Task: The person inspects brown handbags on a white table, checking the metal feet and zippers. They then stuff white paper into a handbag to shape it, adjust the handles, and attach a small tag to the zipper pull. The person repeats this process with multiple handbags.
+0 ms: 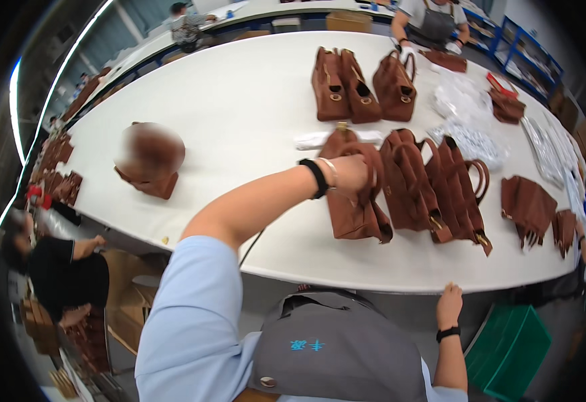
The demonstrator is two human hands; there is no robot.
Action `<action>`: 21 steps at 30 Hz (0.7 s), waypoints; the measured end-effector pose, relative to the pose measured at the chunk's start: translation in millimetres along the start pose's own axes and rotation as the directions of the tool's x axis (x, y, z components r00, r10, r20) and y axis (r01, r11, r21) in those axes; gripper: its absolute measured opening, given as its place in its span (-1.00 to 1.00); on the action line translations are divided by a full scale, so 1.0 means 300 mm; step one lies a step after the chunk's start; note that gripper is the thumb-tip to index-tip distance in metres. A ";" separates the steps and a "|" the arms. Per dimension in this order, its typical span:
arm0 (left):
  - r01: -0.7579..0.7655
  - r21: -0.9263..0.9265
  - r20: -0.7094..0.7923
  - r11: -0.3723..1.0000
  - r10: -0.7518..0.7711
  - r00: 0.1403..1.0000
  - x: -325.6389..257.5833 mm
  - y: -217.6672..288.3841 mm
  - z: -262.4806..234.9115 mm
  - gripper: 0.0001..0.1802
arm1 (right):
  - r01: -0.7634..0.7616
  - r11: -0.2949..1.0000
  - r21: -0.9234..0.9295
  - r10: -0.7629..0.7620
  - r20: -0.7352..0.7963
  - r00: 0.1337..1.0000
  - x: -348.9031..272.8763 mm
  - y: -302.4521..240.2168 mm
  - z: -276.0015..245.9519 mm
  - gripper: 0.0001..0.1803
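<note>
My left hand (350,175) reaches across the white table to a brown leather handbag (354,218). Its fingers are curled at the bag's looped handle (375,164), partly hidden behind the leather. My right hand (450,303) is low by the near table edge, closed, and whatever it may hold is hidden. Just right of the gripped bag, several more brown handbags (405,181) lean close together in a row, some with brass-coloured fittings. Behind them a pair of brown handbags (340,87) and a further handbag (395,87) stand upright.
A blurred brown bag (149,161) sits alone at left. Clear plastic wrapping (464,100) and brown leather pieces (529,204) lie on the right. Across the white table (239,100) a co-worker (433,23) handles brown leather. A green bin (509,348) stands below the near edge.
</note>
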State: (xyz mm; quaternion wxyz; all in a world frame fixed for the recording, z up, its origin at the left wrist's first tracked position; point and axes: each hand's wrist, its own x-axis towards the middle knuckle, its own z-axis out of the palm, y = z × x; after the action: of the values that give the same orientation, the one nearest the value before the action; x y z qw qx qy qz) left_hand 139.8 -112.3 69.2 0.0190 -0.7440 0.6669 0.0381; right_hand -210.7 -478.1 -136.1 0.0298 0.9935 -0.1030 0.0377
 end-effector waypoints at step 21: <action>0.476 -0.153 -0.300 0.866 -0.500 0.813 -0.679 0.013 0.194 -0.56 | 0.520 0.711 0.473 -0.474 -0.224 0.851 0.200 -0.523 -0.283 -0.76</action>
State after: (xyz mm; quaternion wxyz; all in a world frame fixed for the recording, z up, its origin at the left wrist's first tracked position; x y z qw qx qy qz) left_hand 112.1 93.8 28.1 -0.1100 -0.8857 0.4456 -0.0695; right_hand -125.5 -331.3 -54.9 -0.2246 0.9520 0.1836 0.0971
